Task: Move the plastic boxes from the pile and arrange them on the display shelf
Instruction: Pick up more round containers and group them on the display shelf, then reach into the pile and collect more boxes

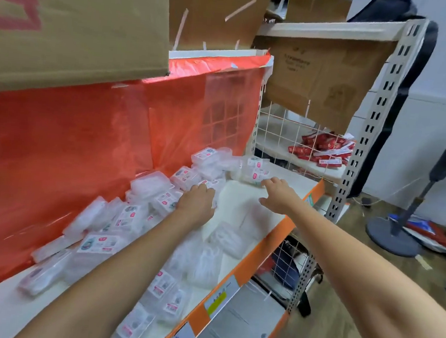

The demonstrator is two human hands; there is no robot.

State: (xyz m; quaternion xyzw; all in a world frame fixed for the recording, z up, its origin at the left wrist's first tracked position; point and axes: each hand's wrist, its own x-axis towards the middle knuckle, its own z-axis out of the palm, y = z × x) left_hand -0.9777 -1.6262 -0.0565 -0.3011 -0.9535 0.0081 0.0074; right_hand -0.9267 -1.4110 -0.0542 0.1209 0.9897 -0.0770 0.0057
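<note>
Left hand [197,200] is pressed on the loose pile of clear plastic boxes [131,214] heaped against the red sheet [84,135] on the white display shelf [243,200] (fingers hidden); right hand [276,193], fingers relaxed, reaches toward far boxes. Slippery boxes could be nudged off the shelf's orange front edge [272,243].

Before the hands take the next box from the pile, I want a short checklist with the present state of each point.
1. Left hand is at the pile of plastic boxes: ok.
2. Left hand has a firm hold on one box: cannot tell, the fingers are hidden.
3. Right hand is free, fingers spread: ok.
4. Bare place on the shelf between the hands for arranging: ok.
5. Boxes near the orange front edge lie safely: cannot tell.
</note>
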